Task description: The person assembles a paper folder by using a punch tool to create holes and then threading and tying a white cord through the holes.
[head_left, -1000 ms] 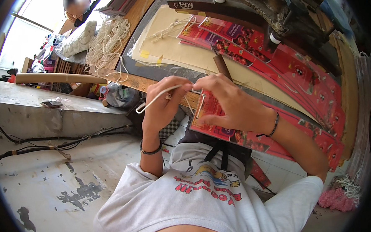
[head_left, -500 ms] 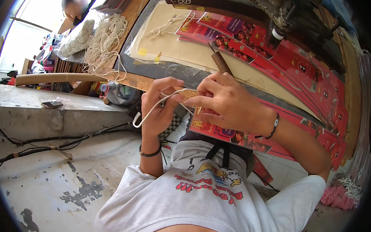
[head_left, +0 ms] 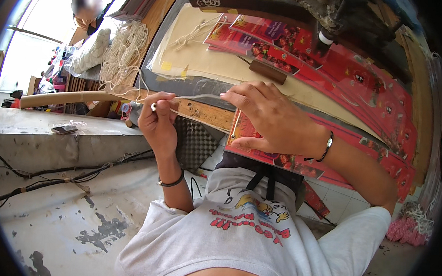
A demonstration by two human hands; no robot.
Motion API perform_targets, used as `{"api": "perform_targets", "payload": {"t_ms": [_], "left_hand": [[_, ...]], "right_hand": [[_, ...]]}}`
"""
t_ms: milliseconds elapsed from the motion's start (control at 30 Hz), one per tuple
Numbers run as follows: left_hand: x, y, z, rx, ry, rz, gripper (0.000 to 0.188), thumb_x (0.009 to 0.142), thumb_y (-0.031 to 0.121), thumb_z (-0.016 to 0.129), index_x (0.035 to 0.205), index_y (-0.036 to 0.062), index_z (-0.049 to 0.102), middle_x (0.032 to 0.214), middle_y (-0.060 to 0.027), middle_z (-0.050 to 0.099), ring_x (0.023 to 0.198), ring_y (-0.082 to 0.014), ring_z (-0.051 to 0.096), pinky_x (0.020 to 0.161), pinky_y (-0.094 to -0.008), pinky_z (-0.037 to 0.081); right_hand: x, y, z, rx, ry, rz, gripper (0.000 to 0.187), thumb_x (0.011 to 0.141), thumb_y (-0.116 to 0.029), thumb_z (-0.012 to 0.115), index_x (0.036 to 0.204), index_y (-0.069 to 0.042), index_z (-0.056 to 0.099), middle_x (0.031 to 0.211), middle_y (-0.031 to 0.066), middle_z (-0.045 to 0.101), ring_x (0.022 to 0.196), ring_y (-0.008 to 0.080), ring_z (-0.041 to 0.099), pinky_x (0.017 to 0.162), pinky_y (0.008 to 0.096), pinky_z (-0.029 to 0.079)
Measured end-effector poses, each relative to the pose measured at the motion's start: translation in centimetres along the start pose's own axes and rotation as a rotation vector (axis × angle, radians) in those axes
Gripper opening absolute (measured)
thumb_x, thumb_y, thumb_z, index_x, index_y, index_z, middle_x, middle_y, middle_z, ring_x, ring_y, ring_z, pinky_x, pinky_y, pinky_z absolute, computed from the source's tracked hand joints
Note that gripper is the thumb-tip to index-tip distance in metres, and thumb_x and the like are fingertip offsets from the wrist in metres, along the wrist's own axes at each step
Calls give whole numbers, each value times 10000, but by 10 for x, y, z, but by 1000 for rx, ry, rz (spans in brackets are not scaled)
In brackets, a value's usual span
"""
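Note:
A white cord (head_left: 198, 96) stretches, slightly blurred, between my two hands. My left hand (head_left: 159, 127) is closed on it with thumb and fingers, and a short bit pokes out beside the thumb. At the cord's other end are the fingertips of my right hand (head_left: 277, 116), bent together around it; the exact grip is partly hidden. The right thumb rests apart, on the red printed sheets (head_left: 299, 164) at the table's near edge. An awl (head_left: 268, 72) with a brown wooden handle lies on the table beyond my right hand.
More red printed sheets (head_left: 344, 79) fan across the cream sheet (head_left: 185, 51), under a dark metal machine (head_left: 332, 14). Loose white cords (head_left: 125, 53) hang in a heap at the left. A cardboard tube (head_left: 68, 100) and a phone-like object (head_left: 64, 129) lie left. Another person (head_left: 86, 13) is in the background.
My hands have moved apart, the left one leftward, drawing the looped cord out straight. The awl has left my right hand and now lies on the table.

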State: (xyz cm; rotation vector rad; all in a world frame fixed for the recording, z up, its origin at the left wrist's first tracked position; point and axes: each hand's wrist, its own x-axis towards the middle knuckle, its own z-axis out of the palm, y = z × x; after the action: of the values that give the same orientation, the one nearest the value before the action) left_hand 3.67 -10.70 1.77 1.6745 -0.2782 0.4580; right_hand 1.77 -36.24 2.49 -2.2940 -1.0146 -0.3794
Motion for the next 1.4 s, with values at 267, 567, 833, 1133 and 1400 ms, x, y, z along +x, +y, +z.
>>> {"api": "perform_targets", "payload": {"t_ms": [267, 567, 833, 1133, 1400], "left_hand": [[-14, 20, 47, 107, -550, 159, 106, 819, 42, 745, 912, 30, 697, 812, -99, 708, 691, -261, 670, 652, -337, 507], [-11, 17, 46, 126, -613, 214, 66, 820, 56, 752, 872, 41, 715, 774, -92, 707, 696, -272, 680, 670, -349, 522], [-15, 16, 39, -30, -649, 23, 55, 835, 41, 749, 875, 21, 717, 775, -83, 723, 657, -177, 693, 603, -289, 525], [-12, 5, 25, -196, -176, 72, 132, 875, -10, 699, 984, -5, 624, 777, -22, 685, 610, -67, 561, 583, -225, 454], [-19, 10, 40, -179, -401, -137, 315, 827, -32, 760, 1053, -5, 541, 832, -48, 657, 696, -60, 592, 622, -198, 449]], "right_hand": [[5, 0, -9, 212, 42, -17, 533, 859, -348, 750, 1292, -89, 578, 1203, 78, 642, 1170, 282, 569, 1047, 441, 396], [5, 4, -10, 187, 78, -133, 614, 811, -398, 773, 1332, -137, 580, 1276, 93, 616, 1148, 293, 580, 987, 425, 461], [5, -1, -5, 229, 44, -110, 654, 815, -334, 771, 1381, -128, 518, 1125, 67, 636, 1140, 264, 561, 1008, 445, 441], [3, 6, -6, 169, 5, -167, 257, 854, -261, 744, 1054, -110, 687, 853, 20, 644, 891, 228, 591, 870, 375, 466], [6, 1, -9, 238, -60, -94, 237, 903, -312, 696, 958, -90, 633, 774, 39, 632, 761, 223, 614, 752, 384, 469]]}}
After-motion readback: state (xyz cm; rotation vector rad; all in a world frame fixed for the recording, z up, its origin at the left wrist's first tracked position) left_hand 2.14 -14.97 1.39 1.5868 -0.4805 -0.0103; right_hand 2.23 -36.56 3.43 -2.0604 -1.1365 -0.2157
